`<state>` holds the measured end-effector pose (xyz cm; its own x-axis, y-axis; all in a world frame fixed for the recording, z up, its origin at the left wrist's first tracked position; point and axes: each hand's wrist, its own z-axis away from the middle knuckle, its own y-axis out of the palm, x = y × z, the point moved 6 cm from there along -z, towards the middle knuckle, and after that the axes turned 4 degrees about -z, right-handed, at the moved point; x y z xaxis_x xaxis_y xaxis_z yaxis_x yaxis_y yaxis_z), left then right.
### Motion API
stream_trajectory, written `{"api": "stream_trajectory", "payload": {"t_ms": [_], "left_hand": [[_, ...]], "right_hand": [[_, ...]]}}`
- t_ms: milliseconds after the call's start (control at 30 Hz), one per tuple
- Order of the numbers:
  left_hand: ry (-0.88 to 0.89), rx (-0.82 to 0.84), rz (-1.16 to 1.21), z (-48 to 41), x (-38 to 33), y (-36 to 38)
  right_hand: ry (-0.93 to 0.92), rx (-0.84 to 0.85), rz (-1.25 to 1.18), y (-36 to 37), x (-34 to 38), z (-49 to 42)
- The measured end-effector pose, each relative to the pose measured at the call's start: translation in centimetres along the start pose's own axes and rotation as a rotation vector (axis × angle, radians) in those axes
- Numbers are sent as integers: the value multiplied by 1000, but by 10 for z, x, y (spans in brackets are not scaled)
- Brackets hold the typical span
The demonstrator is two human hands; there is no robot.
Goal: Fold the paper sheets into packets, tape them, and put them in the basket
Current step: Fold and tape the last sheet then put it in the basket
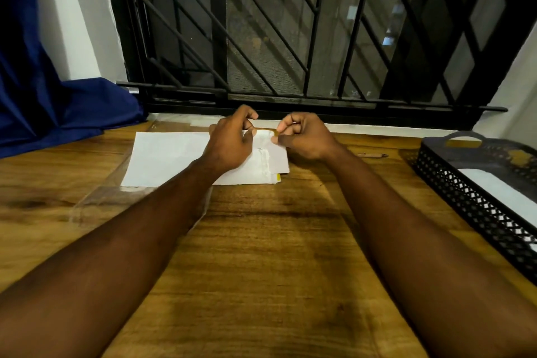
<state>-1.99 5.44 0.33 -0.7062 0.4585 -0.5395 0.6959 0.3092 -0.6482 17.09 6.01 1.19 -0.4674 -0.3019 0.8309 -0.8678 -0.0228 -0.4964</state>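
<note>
A folded white paper packet (pixel 277 158) lies on top of a stack of white sheets (pixel 165 157) at the far side of the wooden table. A strip of clear tape (pixel 263 164) runs down the packet's middle. My left hand (pixel 229 142) pinches the packet's far edge with thumb and fingers. Just to its right, my right hand (pixel 305 136) pinches a small yellowish tape end (pixel 274 133) at that same edge. At the right stands the black perforated basket (pixel 465 200), and a white packet (pixel 494 183) lies inside it.
A pen (pixel 373 155) lies on the table (pixel 261 241) between my right hand and the basket. A clear plastic sheet (pixel 96 203) sticks out from under the paper stack at the left. A blue curtain (pixel 43 113) hangs at far left; a black window grille (pixel 290 38) lies behind.
</note>
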Motion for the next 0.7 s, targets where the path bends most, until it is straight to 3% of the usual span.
{"api": "stream_trajectory", "payload": {"t_ms": [167, 400, 700], "left_hand": [[11, -25, -27, 0, -2, -4], [5, -59, 1, 1, -8, -9], [30, -66, 11, 2, -11, -9]], "right_hand": [[-62, 17, -17, 10, 13, 1], [43, 18, -98, -4, 7, 7], [-16, -93, -34, 17, 6, 9]]}}
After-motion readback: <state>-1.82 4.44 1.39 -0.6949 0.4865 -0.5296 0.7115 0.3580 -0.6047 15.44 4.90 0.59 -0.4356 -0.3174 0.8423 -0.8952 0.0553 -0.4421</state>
